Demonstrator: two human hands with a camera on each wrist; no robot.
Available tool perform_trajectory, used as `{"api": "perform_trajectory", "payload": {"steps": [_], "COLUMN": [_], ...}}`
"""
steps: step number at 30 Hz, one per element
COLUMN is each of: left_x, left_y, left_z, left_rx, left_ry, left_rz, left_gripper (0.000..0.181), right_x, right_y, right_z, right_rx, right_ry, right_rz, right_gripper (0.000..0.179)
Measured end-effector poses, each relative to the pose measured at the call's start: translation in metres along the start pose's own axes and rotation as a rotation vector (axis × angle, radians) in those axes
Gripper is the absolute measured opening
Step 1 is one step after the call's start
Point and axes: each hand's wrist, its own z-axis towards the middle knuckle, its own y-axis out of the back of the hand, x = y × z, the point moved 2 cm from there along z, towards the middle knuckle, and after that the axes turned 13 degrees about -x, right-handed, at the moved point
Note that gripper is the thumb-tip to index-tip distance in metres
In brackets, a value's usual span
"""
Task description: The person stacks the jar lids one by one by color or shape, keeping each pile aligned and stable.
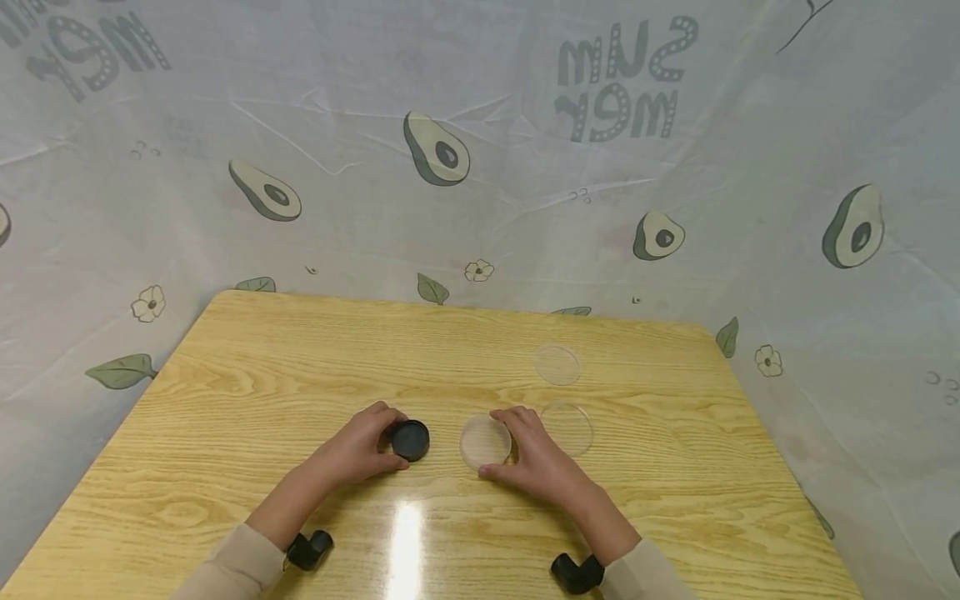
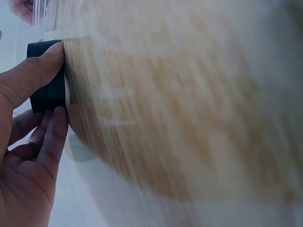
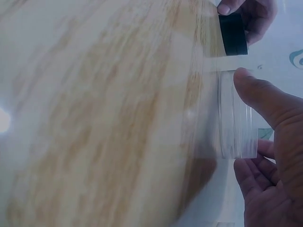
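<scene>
On the wooden table, my left hand (image 1: 367, 446) holds a small black round container (image 1: 411, 440) between thumb and fingertips. Seen from the side in the left wrist view, this black container (image 2: 46, 75) has a seam around its wall. To its right, my right hand (image 1: 536, 458) grips a clear round dish (image 1: 484, 442) by its sides, thumb at the near edge and fingers at the far edge. Several rim lines show along the clear dish (image 3: 236, 118) in the right wrist view. A short gap separates the two objects.
Just beyond my right hand lies a clear round piece with a raised rim (image 1: 567, 428). Farther back is a thin clear disc (image 1: 557, 365). A printed curtain (image 1: 337, 125) hangs around the back and sides of the wooden table (image 1: 315, 342).
</scene>
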Motion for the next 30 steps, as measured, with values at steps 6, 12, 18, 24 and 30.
{"api": "perform_trajectory", "payload": {"steps": [6, 12, 18, 24, 30], "left_x": [-0.0025, -0.0028, -0.0029, -0.0033, -0.0028], "left_y": [0.0009, 0.0013, 0.0017, 0.0019, 0.0017], "left_z": [-0.0001, 0.0003, 0.0002, 0.0003, -0.0001], "left_rx": [-0.006, 0.001, -0.001, 0.004, 0.001], "left_ry": [-0.001, 0.009, 0.002, 0.014, 0.016], "left_rz": [0.003, 0.005, 0.003, 0.001, -0.001], "left_gripper": [0.050, 0.050, 0.050, 0.050, 0.050], "right_x": [-0.0018, -0.0022, -0.0024, -0.0023, -0.0026], "right_y": [-0.0009, -0.0025, -0.0038, -0.0031, -0.0024], "right_z": [-0.0015, -0.0016, -0.0020, -0.0027, -0.0037], "right_rx": [0.004, 0.002, 0.004, -0.002, -0.013], "right_ry": [0.004, -0.003, -0.011, -0.002, 0.002], "right_rz": [0.004, 0.010, 0.017, 0.022, 0.022], "right_gripper": [0.085, 0.087, 0.087, 0.087, 0.089]}}
